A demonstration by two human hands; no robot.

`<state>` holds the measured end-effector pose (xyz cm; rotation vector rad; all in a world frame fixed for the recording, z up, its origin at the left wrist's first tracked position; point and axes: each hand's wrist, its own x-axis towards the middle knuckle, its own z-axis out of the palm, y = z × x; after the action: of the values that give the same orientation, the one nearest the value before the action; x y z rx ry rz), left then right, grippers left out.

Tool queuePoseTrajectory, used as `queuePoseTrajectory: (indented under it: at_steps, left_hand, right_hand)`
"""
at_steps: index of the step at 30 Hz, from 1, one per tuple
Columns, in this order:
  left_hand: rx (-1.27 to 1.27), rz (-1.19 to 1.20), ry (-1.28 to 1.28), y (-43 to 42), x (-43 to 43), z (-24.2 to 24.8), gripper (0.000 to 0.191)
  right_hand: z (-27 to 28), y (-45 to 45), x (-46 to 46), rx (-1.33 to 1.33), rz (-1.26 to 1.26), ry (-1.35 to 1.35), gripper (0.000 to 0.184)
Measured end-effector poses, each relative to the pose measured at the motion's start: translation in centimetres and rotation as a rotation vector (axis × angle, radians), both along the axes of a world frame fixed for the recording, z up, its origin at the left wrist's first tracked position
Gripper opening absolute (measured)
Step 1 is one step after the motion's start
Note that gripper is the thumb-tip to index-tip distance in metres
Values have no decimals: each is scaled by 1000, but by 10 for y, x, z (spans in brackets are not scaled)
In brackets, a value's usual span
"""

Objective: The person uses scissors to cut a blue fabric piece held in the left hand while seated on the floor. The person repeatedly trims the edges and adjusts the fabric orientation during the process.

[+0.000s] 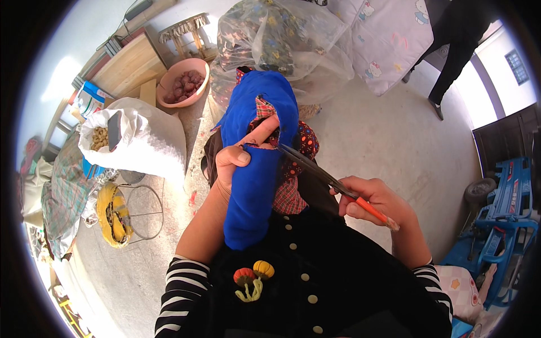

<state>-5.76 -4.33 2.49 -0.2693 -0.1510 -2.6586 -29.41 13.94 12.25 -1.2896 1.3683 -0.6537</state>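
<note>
My left hand [231, 164] grips a bright blue padded cloth piece [249, 203] that lies across my lap. The thumb presses on its outside, and a finger shows through a ragged opening in the cloth. Red plaid lining [265, 107] folds out at the upper edge of this opening. In my right hand [374, 198] is a pair of dark metal scissors [315, 168] with an orange handle. Their tips touch or nearly touch the right edge of the opening; whether the blades are apart is hard to tell. Red patterned fabric [307, 139] shows under the blue cloth.
A clear plastic bag [304, 50] of patterned textiles stands ahead. To the left are a white sack [156, 139] of peanuts with a phone on it, a pink basin [186, 101] and a wire stool frame [146, 214]. A blue wheeled machine [503, 228] and a standing person [452, 50] are on the right.
</note>
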Motion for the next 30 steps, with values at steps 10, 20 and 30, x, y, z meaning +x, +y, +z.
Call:
queuePoseTrajectory:
  at_steps: [10, 20, 30]
  left_hand:
    - [23, 10, 177, -3, -2, -6, 101]
    - [49, -2, 209, -5, 1, -12, 99]
    - [-3, -57, 373, -7, -11, -15, 98]
  right_hand:
    - [0, 2, -1, -2, -53, -133, 38]
    - [-3, 3, 1, 17, 3, -22, 36]
    - [-7, 3, -3, -10, 12, 10, 40]
